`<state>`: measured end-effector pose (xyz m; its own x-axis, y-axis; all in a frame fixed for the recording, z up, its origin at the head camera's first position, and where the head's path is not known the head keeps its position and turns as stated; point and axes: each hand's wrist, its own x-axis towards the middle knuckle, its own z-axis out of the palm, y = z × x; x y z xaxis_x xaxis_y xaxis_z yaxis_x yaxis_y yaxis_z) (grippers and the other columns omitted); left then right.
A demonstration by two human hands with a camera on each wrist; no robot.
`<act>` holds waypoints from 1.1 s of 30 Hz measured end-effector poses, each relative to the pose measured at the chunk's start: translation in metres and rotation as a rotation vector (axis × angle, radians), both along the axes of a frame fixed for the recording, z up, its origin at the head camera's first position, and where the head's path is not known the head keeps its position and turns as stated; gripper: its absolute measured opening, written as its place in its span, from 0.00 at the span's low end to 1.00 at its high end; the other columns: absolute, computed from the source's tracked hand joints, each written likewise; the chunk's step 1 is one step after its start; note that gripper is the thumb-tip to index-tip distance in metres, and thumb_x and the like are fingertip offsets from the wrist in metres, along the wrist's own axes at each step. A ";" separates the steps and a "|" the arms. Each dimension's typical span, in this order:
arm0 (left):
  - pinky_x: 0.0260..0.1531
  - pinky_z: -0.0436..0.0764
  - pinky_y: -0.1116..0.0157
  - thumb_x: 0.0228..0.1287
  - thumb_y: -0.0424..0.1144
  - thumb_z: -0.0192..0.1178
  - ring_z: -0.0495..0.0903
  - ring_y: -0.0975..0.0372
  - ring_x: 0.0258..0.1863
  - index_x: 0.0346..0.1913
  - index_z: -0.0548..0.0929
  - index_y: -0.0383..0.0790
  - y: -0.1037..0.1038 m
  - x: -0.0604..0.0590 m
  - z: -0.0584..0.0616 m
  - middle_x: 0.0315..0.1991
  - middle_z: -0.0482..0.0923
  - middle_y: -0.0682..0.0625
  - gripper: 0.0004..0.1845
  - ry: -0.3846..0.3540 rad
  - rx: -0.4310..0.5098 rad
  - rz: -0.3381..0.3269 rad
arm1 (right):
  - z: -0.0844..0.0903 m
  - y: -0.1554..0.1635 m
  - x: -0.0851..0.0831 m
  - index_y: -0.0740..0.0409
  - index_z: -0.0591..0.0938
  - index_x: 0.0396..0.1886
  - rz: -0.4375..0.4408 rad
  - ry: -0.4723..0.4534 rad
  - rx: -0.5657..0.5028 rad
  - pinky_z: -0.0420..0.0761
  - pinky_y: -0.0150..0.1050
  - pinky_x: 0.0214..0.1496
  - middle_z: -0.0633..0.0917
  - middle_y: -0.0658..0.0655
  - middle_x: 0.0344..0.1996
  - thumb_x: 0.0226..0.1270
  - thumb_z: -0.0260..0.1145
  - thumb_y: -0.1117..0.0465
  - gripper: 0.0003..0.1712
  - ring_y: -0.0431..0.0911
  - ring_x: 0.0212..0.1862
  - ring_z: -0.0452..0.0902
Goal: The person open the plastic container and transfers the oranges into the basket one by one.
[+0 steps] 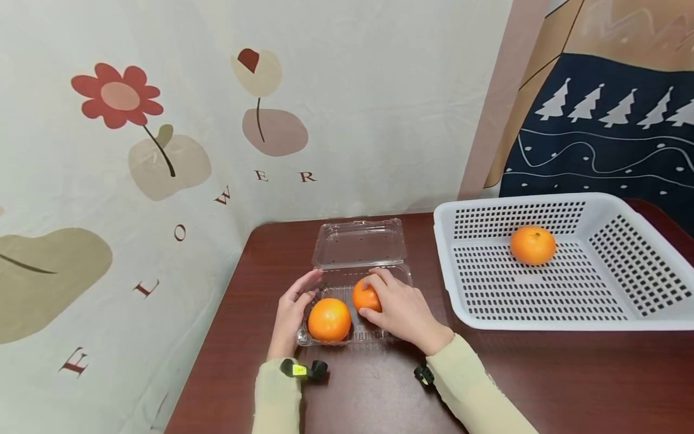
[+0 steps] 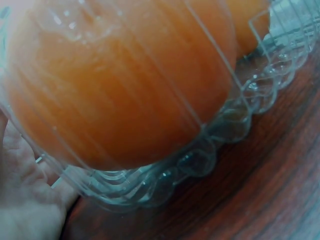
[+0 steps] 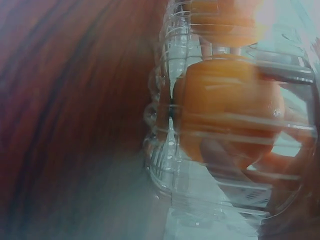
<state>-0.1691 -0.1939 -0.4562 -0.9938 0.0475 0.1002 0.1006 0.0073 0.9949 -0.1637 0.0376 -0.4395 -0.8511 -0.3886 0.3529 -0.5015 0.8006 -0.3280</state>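
An open clear plastic clamshell box [image 1: 379, 274] lies on the dark wooden table, its lid [image 1: 359, 242] folded flat behind it. Two oranges sit in its tray. My right hand [image 1: 379, 298] grips the farther orange [image 1: 363, 298] from the right, fingers over its top and thumb under its near side. The nearer, larger orange [image 1: 329, 319] lies free at the tray's front left. My left hand [image 1: 303, 290] rests with straight fingers against the box's left side. The left wrist view shows the large orange [image 2: 120, 85] through the ribbed wall [image 2: 200, 160]. The right wrist view shows the gripped orange [image 3: 227, 107] through plastic.
A white perforated basket [image 1: 607, 313] stands on the table to the right, with one orange [image 1: 532, 245] in its back half. A flower-printed cloth wall [image 1: 162, 150] closes off the left and back. Bare table [image 1: 542, 374] lies in front.
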 end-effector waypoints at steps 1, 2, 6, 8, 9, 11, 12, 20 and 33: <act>0.57 0.64 0.56 0.64 0.25 0.42 0.66 0.54 0.58 0.59 0.70 0.38 -0.001 -0.001 -0.002 0.58 0.70 0.46 0.21 0.002 -0.002 0.000 | 0.000 0.000 0.000 0.40 0.71 0.43 -0.001 -0.002 0.000 0.73 0.40 0.25 0.71 0.44 0.51 0.55 0.59 0.42 0.18 0.40 0.41 0.74; 0.57 0.64 0.57 0.64 0.25 0.42 0.67 0.55 0.58 0.59 0.71 0.40 -0.001 -0.002 -0.004 0.57 0.70 0.47 0.21 0.002 -0.002 0.003 | 0.000 0.000 0.000 0.40 0.71 0.43 -0.002 -0.003 -0.002 0.73 0.40 0.25 0.71 0.44 0.51 0.58 0.57 0.42 0.16 0.40 0.42 0.74; 0.56 0.67 0.61 0.65 0.26 0.42 0.68 0.57 0.57 0.58 0.72 0.44 -0.004 -0.008 -0.015 0.57 0.71 0.50 0.21 0.013 -0.022 0.017 | 0.002 0.000 0.000 0.40 0.71 0.44 0.002 -0.013 0.005 0.73 0.40 0.26 0.73 0.42 0.50 0.63 0.51 0.46 0.12 0.40 0.45 0.73; 0.55 0.67 0.62 0.64 0.27 0.43 0.68 0.58 0.56 0.58 0.73 0.46 -0.005 -0.009 -0.019 0.56 0.71 0.51 0.21 0.016 -0.025 0.025 | 0.002 0.001 0.000 0.40 0.70 0.43 0.003 -0.026 0.000 0.72 0.39 0.25 0.73 0.41 0.47 0.62 0.52 0.46 0.12 0.39 0.43 0.73; 0.55 0.67 0.61 0.64 0.27 0.42 0.68 0.58 0.56 0.58 0.72 0.46 -0.005 -0.009 -0.020 0.56 0.71 0.51 0.21 0.020 -0.027 0.023 | 0.002 0.001 0.000 0.39 0.70 0.42 0.001 -0.034 -0.005 0.71 0.39 0.24 0.73 0.41 0.46 0.61 0.53 0.45 0.12 0.38 0.42 0.72; 0.55 0.67 0.61 0.64 0.27 0.42 0.68 0.58 0.56 0.57 0.73 0.46 -0.005 -0.010 -0.021 0.56 0.71 0.51 0.22 0.022 -0.027 0.027 | 0.003 0.001 0.000 0.39 0.69 0.41 -0.004 -0.056 -0.023 0.69 0.37 0.23 0.72 0.40 0.43 0.58 0.54 0.45 0.12 0.37 0.39 0.71; 0.55 0.67 0.61 0.64 0.26 0.42 0.68 0.58 0.56 0.58 0.73 0.46 -0.005 -0.010 -0.021 0.56 0.71 0.51 0.22 0.024 -0.026 0.025 | 0.003 0.001 0.000 0.39 0.69 0.41 -0.009 -0.067 -0.032 0.68 0.36 0.23 0.72 0.40 0.41 0.56 0.55 0.45 0.13 0.36 0.38 0.71; 0.55 0.67 0.62 0.64 0.26 0.42 0.68 0.57 0.57 0.58 0.72 0.44 -0.006 -0.010 -0.021 0.57 0.71 0.50 0.22 0.025 -0.017 0.010 | 0.005 0.000 0.000 0.39 0.73 0.52 -0.007 -0.065 -0.007 0.67 0.35 0.21 0.69 0.45 0.46 0.49 0.56 0.46 0.25 0.38 0.43 0.69; 0.57 0.64 0.56 0.64 0.25 0.42 0.67 0.54 0.57 0.58 0.71 0.38 0.001 -0.001 -0.001 0.57 0.70 0.46 0.21 -0.005 0.013 0.010 | 0.007 0.001 0.001 0.36 0.71 0.48 0.009 -0.086 0.020 0.69 0.38 0.26 0.73 0.40 0.46 0.46 0.57 0.44 0.24 0.37 0.44 0.69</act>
